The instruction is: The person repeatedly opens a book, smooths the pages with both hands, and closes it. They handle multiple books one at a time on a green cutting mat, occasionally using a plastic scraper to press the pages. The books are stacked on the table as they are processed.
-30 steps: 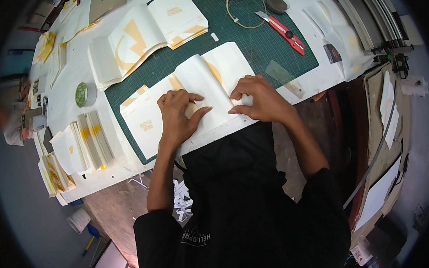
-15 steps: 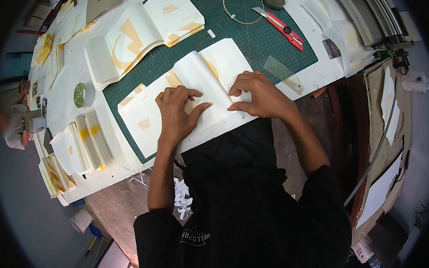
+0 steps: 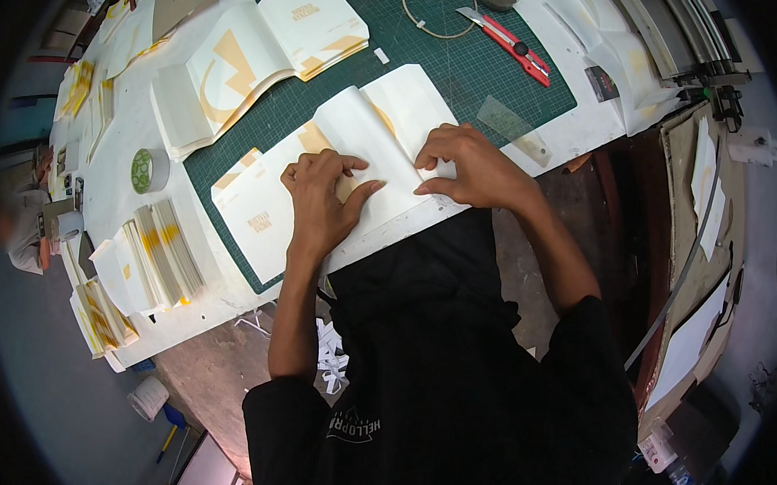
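A white booklet (image 3: 371, 142) with pale-orange print lies spread across the table's near edge, partly over a green cutting mat (image 3: 317, 96). Its raised white middle part runs slantwise between my hands. My left hand (image 3: 325, 196) bears on the left side of this part, fingers curled and thumb laid on the paper. On the opposite side, my right hand (image 3: 465, 170) has bent fingers and thumb at the fold near the lower edge. Both hands' fingertips face each other across the paper. What lies under my palms is hidden.
A red cutter knife (image 3: 514, 49) and a clear plastic strip (image 3: 511, 126) lie at the right. Another open booklet (image 3: 240, 71) rests beyond my left hand. A tape roll (image 3: 150, 171) and stacked booklets (image 3: 158, 254) stand left. A person (image 3: 25, 227) is at the far left.
Both hands keep nearly the same grip on the booklet. The tabletop and everything on it sits very slightly higher and further left in view.
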The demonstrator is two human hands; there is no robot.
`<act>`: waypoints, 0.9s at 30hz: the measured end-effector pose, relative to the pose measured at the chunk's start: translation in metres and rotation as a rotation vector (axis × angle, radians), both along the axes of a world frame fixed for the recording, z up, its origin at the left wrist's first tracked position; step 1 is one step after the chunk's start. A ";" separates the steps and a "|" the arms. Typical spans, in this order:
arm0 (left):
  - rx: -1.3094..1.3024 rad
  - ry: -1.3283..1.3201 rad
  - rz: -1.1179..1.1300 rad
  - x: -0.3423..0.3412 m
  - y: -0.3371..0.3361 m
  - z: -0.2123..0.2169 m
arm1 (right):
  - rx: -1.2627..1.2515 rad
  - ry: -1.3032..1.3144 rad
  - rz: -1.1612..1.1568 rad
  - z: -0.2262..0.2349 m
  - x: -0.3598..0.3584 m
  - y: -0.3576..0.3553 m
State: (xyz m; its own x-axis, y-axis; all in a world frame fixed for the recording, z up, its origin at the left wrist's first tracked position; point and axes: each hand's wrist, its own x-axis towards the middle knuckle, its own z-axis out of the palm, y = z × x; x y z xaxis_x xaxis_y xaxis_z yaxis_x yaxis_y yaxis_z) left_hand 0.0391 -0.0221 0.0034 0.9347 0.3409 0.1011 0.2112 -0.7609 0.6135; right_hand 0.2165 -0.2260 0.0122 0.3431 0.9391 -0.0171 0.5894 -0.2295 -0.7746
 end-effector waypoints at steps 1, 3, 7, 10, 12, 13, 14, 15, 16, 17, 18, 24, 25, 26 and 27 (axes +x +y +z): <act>0.006 -0.014 -0.002 0.000 0.000 0.000 | -0.004 0.000 0.002 0.001 0.000 0.000; 0.016 -0.041 -0.007 0.000 0.000 -0.001 | -0.009 -0.006 0.009 0.000 0.001 -0.001; 0.026 -0.032 -0.007 0.001 -0.001 -0.002 | -0.033 -0.023 0.017 -0.001 0.001 -0.003; 0.031 -0.037 -0.004 0.001 -0.002 -0.003 | -0.034 -0.051 0.017 -0.002 0.000 -0.006; 0.037 -0.053 -0.008 0.001 -0.002 -0.003 | -0.038 -0.071 0.014 -0.003 -0.002 -0.007; 0.032 -0.043 -0.007 0.001 -0.002 -0.002 | -0.048 -0.078 0.011 -0.003 -0.003 -0.008; 0.026 -0.033 -0.005 0.001 -0.002 -0.001 | -0.059 -0.085 0.009 -0.002 -0.004 -0.007; 0.020 -0.022 -0.003 0.001 -0.002 -0.001 | -0.050 -0.102 0.009 -0.001 -0.005 -0.007; 0.022 -0.028 -0.005 0.001 -0.001 -0.002 | -0.043 -0.121 0.008 -0.001 -0.006 -0.007; 0.024 -0.034 -0.006 0.001 -0.001 -0.004 | -0.035 -0.140 0.008 -0.001 -0.008 -0.007; 0.026 -0.039 -0.006 0.000 -0.001 -0.006 | -0.036 -0.137 0.001 -0.001 -0.009 -0.008; 0.030 -0.009 -0.019 0.000 -0.002 -0.001 | -0.062 -0.068 -0.015 0.000 -0.009 -0.009; 0.032 0.002 -0.019 0.000 -0.002 -0.001 | -0.056 -0.060 -0.017 0.000 -0.009 -0.009; 0.034 0.012 -0.020 0.000 -0.002 -0.001 | -0.050 -0.053 -0.018 0.001 -0.009 -0.008; 0.036 0.022 -0.020 0.000 -0.002 0.000 | -0.048 -0.049 -0.031 0.001 -0.009 -0.008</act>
